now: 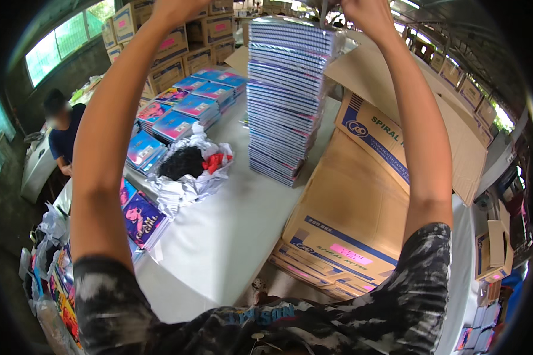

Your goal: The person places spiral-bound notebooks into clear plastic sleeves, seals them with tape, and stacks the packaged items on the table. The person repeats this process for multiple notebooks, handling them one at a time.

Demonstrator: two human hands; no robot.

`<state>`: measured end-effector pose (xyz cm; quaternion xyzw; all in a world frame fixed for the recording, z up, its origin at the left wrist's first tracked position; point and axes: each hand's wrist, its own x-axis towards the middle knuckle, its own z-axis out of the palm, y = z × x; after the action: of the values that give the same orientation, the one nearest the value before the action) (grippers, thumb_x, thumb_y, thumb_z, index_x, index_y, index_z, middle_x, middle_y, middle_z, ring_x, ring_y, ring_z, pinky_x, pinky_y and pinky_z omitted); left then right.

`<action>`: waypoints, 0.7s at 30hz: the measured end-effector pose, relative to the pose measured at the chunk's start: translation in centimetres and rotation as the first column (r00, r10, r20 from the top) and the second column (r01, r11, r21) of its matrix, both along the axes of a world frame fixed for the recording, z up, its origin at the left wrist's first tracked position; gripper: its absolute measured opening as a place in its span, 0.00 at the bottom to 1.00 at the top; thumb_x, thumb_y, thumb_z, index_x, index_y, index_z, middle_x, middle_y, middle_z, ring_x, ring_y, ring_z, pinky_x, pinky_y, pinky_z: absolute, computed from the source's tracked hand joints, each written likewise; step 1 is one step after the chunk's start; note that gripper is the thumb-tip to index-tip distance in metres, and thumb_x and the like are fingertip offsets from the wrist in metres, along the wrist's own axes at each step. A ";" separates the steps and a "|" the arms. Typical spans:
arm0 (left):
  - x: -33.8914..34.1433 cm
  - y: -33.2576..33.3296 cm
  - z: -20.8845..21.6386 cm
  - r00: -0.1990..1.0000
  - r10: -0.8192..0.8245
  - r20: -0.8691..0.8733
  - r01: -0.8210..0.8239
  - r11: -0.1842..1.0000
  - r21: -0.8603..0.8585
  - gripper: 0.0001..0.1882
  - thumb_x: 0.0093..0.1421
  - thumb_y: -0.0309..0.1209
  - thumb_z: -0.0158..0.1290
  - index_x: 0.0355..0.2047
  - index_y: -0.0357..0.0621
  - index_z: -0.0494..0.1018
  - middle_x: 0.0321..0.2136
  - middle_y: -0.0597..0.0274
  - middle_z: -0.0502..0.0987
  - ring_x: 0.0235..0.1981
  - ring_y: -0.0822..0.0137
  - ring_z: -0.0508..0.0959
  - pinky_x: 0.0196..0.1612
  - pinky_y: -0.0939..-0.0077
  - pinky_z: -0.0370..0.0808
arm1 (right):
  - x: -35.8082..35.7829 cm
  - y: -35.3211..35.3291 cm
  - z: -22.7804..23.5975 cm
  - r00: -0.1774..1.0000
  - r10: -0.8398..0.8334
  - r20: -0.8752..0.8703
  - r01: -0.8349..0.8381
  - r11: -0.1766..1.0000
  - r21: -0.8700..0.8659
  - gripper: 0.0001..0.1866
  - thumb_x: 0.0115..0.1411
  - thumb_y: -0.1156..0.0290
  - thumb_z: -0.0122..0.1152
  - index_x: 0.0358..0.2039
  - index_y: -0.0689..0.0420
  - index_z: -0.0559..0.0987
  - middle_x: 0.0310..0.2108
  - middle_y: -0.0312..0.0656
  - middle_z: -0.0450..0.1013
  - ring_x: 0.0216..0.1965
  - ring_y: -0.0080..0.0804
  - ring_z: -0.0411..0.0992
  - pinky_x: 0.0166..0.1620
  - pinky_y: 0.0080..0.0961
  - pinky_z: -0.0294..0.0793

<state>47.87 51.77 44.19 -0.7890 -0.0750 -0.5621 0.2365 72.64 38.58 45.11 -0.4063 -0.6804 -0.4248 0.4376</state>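
Both my arms reach up and forward, framing a tall stack of spiral notebooks (285, 100) that stands on the white table (219, 260). The stack's bound edges face me, and shiny clear plastic shows along its right side. At the top edge, left of the stack, only the back part of my left hand (180, 8) shows; its fingers are cut off. My right hand (364, 10) is up beyond the stack's top right, its fingers also mostly out of the picture. Whether either hand holds anything cannot be seen.
Left on the table lie piles of colourful notebooks (192, 106) and a white plastic bag (186, 192) with black and red material. Right are an open carton (376, 127) and a closed carton (349, 195). Boxes (169, 77) are stacked behind. A person (65, 133) sits far left.
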 end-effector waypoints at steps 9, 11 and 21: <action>13.4 13.1 -6.5 0.825 -0.532 0.191 0.487 0.496 -0.719 0.28 0.53 0.32 0.51 0.54 0.40 0.61 0.49 0.52 0.65 0.51 0.59 0.65 0.54 0.69 0.62 | 8.8 6.1 -5.9 0.975 -0.044 -0.216 -0.039 0.931 -0.363 0.24 0.48 0.77 0.52 0.48 0.62 0.65 0.43 0.57 0.66 0.47 0.51 0.65 0.52 0.37 0.62; 14.1 12.7 -6.8 0.789 -0.492 0.368 0.582 0.407 -0.704 0.27 0.57 0.39 0.48 0.54 0.39 0.61 0.50 0.52 0.64 0.51 0.61 0.65 0.53 0.69 0.62 | 8.9 5.7 -5.6 0.962 0.009 -0.275 -0.115 0.922 -0.371 0.23 0.48 0.76 0.54 0.48 0.62 0.65 0.42 0.56 0.67 0.46 0.48 0.66 0.51 0.35 0.62; 16.6 14.3 -7.9 0.779 -0.031 0.626 0.487 0.658 -0.574 0.34 0.63 0.54 0.34 0.44 0.31 0.70 0.40 0.49 0.75 0.45 0.60 0.71 0.48 0.69 0.65 | 5.6 8.9 -6.7 0.922 0.095 -0.374 -0.161 0.975 -0.151 0.23 0.50 0.73 0.60 0.47 0.57 0.65 0.43 0.55 0.67 0.47 0.48 0.67 0.50 0.35 0.65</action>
<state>64.45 66.12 36.26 -0.6152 -0.2325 -0.7243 -0.2069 78.28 47.46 38.42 -0.4703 -0.6479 -0.2494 0.5448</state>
